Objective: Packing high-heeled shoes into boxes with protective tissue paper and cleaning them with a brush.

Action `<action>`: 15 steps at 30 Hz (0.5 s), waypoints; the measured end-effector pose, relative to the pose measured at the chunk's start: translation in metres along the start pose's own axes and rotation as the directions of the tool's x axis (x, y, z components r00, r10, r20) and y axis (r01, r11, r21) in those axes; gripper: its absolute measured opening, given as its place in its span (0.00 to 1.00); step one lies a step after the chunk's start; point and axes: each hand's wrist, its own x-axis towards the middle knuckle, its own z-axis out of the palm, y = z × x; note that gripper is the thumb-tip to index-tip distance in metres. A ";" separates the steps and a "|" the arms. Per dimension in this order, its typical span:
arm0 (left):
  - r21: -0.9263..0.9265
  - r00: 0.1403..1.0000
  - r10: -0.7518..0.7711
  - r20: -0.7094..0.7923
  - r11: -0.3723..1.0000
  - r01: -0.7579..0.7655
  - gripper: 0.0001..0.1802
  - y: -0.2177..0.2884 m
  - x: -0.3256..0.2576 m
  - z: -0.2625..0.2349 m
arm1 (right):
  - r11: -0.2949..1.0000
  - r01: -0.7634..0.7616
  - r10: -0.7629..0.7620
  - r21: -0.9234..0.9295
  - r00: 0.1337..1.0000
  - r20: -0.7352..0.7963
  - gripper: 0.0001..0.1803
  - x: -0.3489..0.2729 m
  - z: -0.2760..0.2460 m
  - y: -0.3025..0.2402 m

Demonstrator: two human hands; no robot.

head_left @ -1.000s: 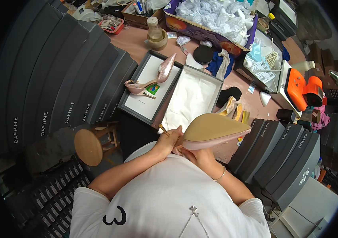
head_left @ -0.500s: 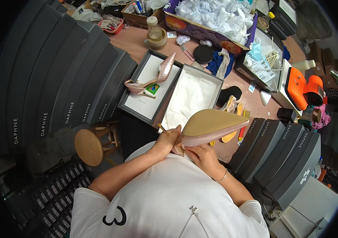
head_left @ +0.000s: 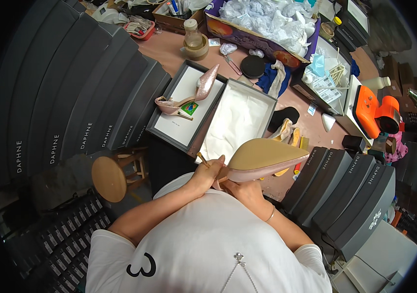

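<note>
Just in front of the person's white shirt, a pink pointed shoe is held with its tan sole facing up, its toe aimed right and its slim gold heel at the left; the left hand is curled round the heel end, the heel poking out past its fingers; the forepart reaches out to the right of that hand and lies beyond the right hand, whose fingers are bent in against the back of the shoe, partly hidden, so I cannot tell whether they pinch it; on the table, a glittery pink shoe lies in a grey tray with a green, yellow and blue sticker and a tiny printed line too small to read; just beside it, a second grey tray holds white paper; as for writing, the grey boxes stacked at left and the boxes at right carry pale capital lettering, the rightmost also a white script-like mark; a white printed label lies in an open box; the shirt bears a curved black mark.
</note>
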 end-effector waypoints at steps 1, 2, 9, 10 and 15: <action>0.009 1.000 -0.013 -0.001 1.000 0.013 0.23 0.003 -0.002 0.002 | 1.000 -0.013 0.014 -0.017 0.998 0.063 0.09 -0.003 0.000 -0.001; 0.017 1.000 -0.027 -0.002 0.999 0.027 0.23 0.005 -0.004 0.003 | 0.999 -0.026 0.030 -0.034 0.992 0.125 0.09 -0.005 -0.001 -0.002; -0.019 1.000 -0.014 -0.007 1.000 0.014 0.23 0.002 0.000 0.002 | 0.999 -0.018 0.019 -0.027 0.999 0.046 0.07 0.002 -0.001 -0.003; -0.005 1.000 -0.026 -0.008 1.000 0.026 0.23 0.006 -0.003 0.004 | 0.998 -0.028 0.035 -0.065 0.993 0.111 0.07 0.000 -0.002 -0.005; -0.031 1.000 0.007 0.010 0.999 -0.007 0.23 0.009 -0.004 0.003 | 0.997 0.033 -0.038 -0.073 0.996 -0.075 0.06 0.006 -0.005 -0.005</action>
